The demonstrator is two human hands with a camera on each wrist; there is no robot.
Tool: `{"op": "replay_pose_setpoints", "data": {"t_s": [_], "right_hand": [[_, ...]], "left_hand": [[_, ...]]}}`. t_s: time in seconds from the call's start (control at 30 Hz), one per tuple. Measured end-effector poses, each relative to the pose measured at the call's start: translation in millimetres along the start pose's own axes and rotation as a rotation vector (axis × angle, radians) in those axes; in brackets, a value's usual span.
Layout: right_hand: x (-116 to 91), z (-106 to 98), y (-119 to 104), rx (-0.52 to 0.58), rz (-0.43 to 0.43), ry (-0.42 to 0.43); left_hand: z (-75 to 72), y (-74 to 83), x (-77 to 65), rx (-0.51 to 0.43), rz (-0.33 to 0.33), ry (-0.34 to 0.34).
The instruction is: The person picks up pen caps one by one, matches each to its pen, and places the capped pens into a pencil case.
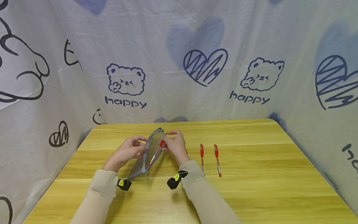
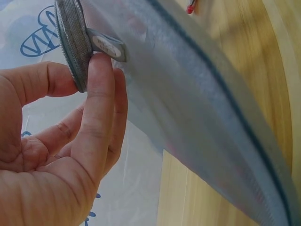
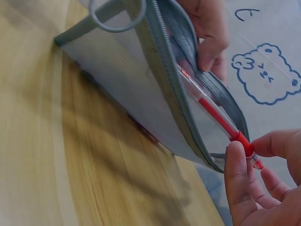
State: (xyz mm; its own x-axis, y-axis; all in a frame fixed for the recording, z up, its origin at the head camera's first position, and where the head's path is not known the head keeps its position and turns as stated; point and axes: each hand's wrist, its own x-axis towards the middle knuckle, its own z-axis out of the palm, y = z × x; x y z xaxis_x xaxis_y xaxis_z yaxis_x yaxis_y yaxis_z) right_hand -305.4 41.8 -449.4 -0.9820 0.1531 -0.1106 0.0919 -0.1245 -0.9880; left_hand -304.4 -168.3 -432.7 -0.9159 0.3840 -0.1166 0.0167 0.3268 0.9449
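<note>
A grey mesh zip pouch stands tilted above the table with its mouth open. My left hand pinches its zipper edge, thumb on one side and fingers on the other, beside a small label tab. Between the thumb and fingers of my right hand is a red pen, pinched near one end. The pen slants into the pouch's mouth, its far end within the opening. A ring hangs at the zipper's near end. Reddish shapes show faintly through the mesh low in the pouch.
Two more red pens lie side by side on the wooden table, right of my right hand. A red bit shows beside the right wrist, mostly hidden. Printed cloth hangs behind and at both sides.
</note>
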Motion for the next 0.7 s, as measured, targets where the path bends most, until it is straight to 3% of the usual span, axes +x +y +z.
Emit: {"op": "replay_pose_setpoints", "data": {"t_s": [0.37, 0.7], "right_hand": [[-7.0, 7.1, 2.1, -0.090, -0.021, -0.026], [-8.4, 8.6, 1.3, -0.052, 0.015, -0.075]], "left_hand": [[-0.6, 0.3, -0.1, 0.003, 0.010, -0.007], [-2.4, -0.4, -0.9, 0.018, 0.005, 0.003]]}}
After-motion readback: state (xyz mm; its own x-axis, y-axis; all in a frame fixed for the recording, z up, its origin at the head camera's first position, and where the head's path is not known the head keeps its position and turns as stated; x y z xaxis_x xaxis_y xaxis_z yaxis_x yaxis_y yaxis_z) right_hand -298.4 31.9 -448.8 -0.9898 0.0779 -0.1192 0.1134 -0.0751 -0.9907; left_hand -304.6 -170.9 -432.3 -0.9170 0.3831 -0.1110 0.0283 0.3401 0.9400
